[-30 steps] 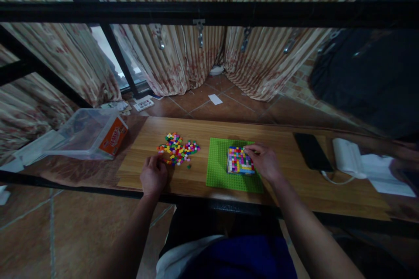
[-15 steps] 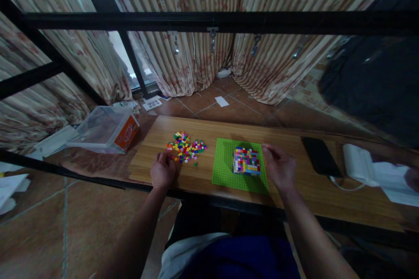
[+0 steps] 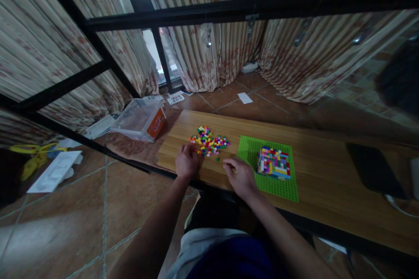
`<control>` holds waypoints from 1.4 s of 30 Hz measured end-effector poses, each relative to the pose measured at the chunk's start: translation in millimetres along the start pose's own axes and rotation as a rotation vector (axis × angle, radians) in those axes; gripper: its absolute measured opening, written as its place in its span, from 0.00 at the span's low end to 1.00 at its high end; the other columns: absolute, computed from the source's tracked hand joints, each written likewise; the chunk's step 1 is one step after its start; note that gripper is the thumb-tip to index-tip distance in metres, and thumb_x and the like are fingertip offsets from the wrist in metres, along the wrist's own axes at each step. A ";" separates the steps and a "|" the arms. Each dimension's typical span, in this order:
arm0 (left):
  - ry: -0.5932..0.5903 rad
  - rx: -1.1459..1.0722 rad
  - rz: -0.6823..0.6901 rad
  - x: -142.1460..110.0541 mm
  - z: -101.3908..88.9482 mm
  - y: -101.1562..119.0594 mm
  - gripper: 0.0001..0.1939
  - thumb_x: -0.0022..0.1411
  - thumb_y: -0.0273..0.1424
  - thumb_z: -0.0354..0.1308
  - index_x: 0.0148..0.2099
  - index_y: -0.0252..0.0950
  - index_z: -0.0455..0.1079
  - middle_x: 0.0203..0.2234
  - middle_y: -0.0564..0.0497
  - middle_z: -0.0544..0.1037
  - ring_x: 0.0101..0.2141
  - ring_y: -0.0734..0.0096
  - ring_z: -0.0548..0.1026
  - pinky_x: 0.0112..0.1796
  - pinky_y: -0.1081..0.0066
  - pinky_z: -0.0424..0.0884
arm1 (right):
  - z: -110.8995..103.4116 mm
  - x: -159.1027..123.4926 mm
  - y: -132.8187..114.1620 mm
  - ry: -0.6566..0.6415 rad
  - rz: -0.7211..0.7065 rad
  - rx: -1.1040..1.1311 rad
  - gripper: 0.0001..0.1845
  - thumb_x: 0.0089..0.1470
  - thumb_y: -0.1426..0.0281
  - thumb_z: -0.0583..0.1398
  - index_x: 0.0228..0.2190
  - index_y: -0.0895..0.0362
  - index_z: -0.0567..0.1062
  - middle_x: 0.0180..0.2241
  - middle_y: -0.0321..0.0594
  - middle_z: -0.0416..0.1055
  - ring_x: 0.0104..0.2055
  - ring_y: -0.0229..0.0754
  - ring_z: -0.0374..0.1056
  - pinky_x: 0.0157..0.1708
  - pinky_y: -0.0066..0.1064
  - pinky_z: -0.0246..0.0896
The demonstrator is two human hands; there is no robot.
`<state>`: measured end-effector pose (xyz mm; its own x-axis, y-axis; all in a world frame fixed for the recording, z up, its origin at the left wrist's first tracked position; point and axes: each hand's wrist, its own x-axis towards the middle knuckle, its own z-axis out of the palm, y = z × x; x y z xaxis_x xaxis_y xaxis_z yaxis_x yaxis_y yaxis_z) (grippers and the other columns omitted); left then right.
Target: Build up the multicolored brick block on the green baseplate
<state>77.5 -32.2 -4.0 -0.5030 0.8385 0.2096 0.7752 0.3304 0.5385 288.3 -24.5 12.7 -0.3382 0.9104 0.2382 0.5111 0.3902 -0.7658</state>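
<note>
My left hand [image 3: 187,162] rests at the near left edge of a pile of small coloured toy bricks [image 3: 209,141], fingers curled and touching its edge. What those fingertips hold, if anything, is hidden. My right hand [image 3: 241,177] is over the table between the pile and a green baseplate [image 3: 281,192], its fingers bent inward and closed. Anything inside it is too small to make out. A single green brick [image 3: 218,159] lies apart from the pile, just left of the right fingertips. On the baseplate stands a block built of many-coloured bricks [image 3: 274,162].
A clear plastic box [image 3: 135,120] with an orange label stands left of the wooden table [image 3: 321,170]. Toward the right lies a black phone [image 3: 375,170] with a white cable. A black metal bar [image 3: 209,15] crosses beyond the table, before striped curtains [image 3: 229,52].
My right hand has left the baseplate's right side and come across to its left, near the loose bricks. My left hand stays by the pile. The view has turned left.
</note>
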 end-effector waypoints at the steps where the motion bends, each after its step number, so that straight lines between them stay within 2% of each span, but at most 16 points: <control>1: 0.002 -0.001 0.004 0.0 0.4 -0.5 0.15 0.64 0.25 0.51 0.50 0.38 0.74 0.44 0.45 0.77 0.45 0.61 0.77 0.45 0.67 0.71 | 6.3 3.0 0.5 -0.014 0.001 -0.044 0.10 0.58 0.69 0.56 0.37 0.53 0.78 0.35 0.41 0.76 0.38 0.45 0.72 0.42 0.36 0.67; 7: 0.006 -0.014 0.012 -0.5 0.7 -1.6 0.14 0.64 0.25 0.51 0.49 0.38 0.73 0.43 0.45 0.77 0.44 0.62 0.77 0.45 0.67 0.71 | 27.8 15.3 -2.9 -0.037 -0.001 -0.217 0.10 0.56 0.71 0.59 0.41 0.53 0.75 0.40 0.42 0.75 0.41 0.46 0.71 0.44 0.36 0.65; 15: 0.012 -0.016 0.021 -0.9 0.3 -2.2 0.15 0.64 0.24 0.51 0.49 0.37 0.73 0.43 0.44 0.77 0.44 0.62 0.77 0.44 0.67 0.71 | 39.1 18.4 -5.6 -0.022 0.037 -0.381 0.06 0.57 0.71 0.61 0.39 0.54 0.73 0.39 0.46 0.75 0.42 0.50 0.71 0.41 0.38 0.64; 19: 0.009 -0.014 0.016 -1.0 -0.6 -1.1 0.14 0.65 0.24 0.51 0.49 0.38 0.73 0.43 0.45 0.77 0.43 0.63 0.77 0.44 0.67 0.71 | 40.6 20.4 -5.5 -0.031 0.058 -0.386 0.03 0.58 0.72 0.58 0.35 0.54 0.73 0.38 0.47 0.74 0.40 0.50 0.70 0.39 0.37 0.63; 23: 0.012 -0.008 0.014 -0.6 -0.4 -2.4 0.14 0.65 0.25 0.52 0.49 0.38 0.73 0.44 0.45 0.77 0.44 0.63 0.77 0.44 0.67 0.70 | 33.8 17.2 -4.5 0.001 0.053 -0.247 0.05 0.57 0.73 0.57 0.31 0.53 0.72 0.35 0.42 0.74 0.36 0.45 0.71 0.36 0.34 0.62; 28: 0.022 0.015 0.019 0.8 1.3 -6.1 0.13 0.65 0.26 0.52 0.48 0.37 0.74 0.43 0.45 0.77 0.42 0.62 0.77 0.41 0.67 0.70 | 5.6 -1.6 -7.9 0.020 0.128 0.133 0.08 0.57 0.65 0.59 0.27 0.53 0.73 0.25 0.35 0.74 0.27 0.41 0.70 0.31 0.31 0.63; 30: 0.023 0.013 0.027 1.2 1.3 -6.5 0.13 0.65 0.26 0.51 0.48 0.37 0.74 0.43 0.45 0.77 0.42 0.62 0.77 0.41 0.68 0.70 | -10.1 -10.3 -9.2 0.063 0.168 0.297 0.09 0.55 0.62 0.61 0.27 0.53 0.75 0.25 0.35 0.75 0.27 0.41 0.71 0.30 0.31 0.64; 33: 0.024 0.013 0.035 1.8 0.5 -6.4 0.13 0.65 0.27 0.52 0.47 0.37 0.74 0.43 0.45 0.77 0.41 0.63 0.77 0.40 0.68 0.70 | -37.4 -19.2 -4.7 0.170 0.229 0.412 0.09 0.51 0.60 0.64 0.27 0.53 0.77 0.26 0.36 0.77 0.28 0.42 0.71 0.30 0.31 0.66; 38: 0.045 0.028 0.052 3.1 -0.4 -6.3 0.14 0.64 0.26 0.52 0.48 0.37 0.74 0.42 0.45 0.78 0.42 0.62 0.77 0.39 0.69 0.70 | -90.5 -20.7 25.3 0.414 0.314 0.350 0.11 0.49 0.59 0.65 0.31 0.52 0.81 0.32 0.39 0.80 0.34 0.44 0.74 0.37 0.37 0.69; 42: 0.051 0.047 0.052 3.7 -1.5 -4.7 0.13 0.63 0.26 0.52 0.47 0.36 0.75 0.42 0.45 0.78 0.41 0.62 0.77 0.38 0.68 0.70 | -118.6 -14.6 50.4 0.497 0.341 0.148 0.14 0.50 0.57 0.63 0.31 0.54 0.82 0.35 0.43 0.80 0.34 0.46 0.74 0.38 0.39 0.68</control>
<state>71.5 -31.3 -4.5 -0.4797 0.8323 0.2777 0.8169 0.3082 0.4875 412.6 -1.8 41.4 0.2512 0.9495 0.1881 0.3985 0.0756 -0.9140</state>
